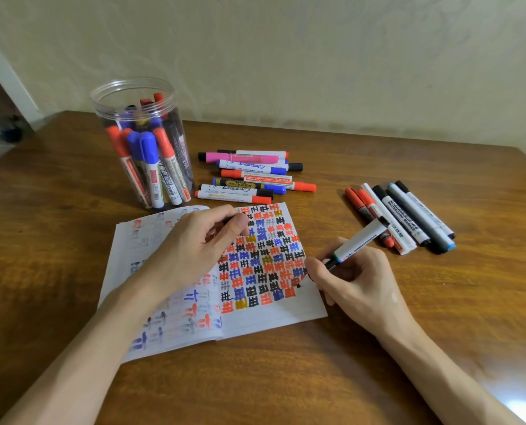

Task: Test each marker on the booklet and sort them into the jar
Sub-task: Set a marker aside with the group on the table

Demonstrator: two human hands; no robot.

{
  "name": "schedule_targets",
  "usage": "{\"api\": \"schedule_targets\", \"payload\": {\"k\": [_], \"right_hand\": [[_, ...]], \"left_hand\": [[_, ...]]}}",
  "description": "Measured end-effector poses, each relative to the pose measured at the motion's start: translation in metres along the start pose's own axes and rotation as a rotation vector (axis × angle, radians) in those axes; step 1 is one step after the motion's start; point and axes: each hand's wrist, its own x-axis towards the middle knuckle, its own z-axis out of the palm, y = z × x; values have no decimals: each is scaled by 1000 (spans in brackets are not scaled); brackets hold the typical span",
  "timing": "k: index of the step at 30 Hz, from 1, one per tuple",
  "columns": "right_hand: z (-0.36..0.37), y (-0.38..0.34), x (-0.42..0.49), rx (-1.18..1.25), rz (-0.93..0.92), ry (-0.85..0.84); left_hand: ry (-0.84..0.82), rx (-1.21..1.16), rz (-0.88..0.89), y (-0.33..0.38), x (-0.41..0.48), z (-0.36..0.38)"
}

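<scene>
Marker [359, 240] looks light, stiff, smooth; right hand [358, 282] grips it near the tip, left hand [194, 243] pinches dark cap [233, 218] on booklet [274, 317].

A brown wooden table [286, 378] with dark grain fills most of the view, and a bright glare [519, 406] lies on its near right corner. Behind it stands a plain cream wall [317, 56]. At far left a white door frame [7, 78] slants upward, with blurred dark shapes [0, 133] on the floor beyond
</scene>
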Motion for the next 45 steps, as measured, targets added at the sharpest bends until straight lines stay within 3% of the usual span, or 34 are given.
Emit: {"api": "schedule_targets", "payload": {"k": [37,45], "right_hand": [[0,-1,-1,-31,24,25],[-2,-1,0,-5,65,16]], "left_hand": [[-45,-190,-16,3,-5,-1],[-72,-82,37,1,-4,-1]]}}
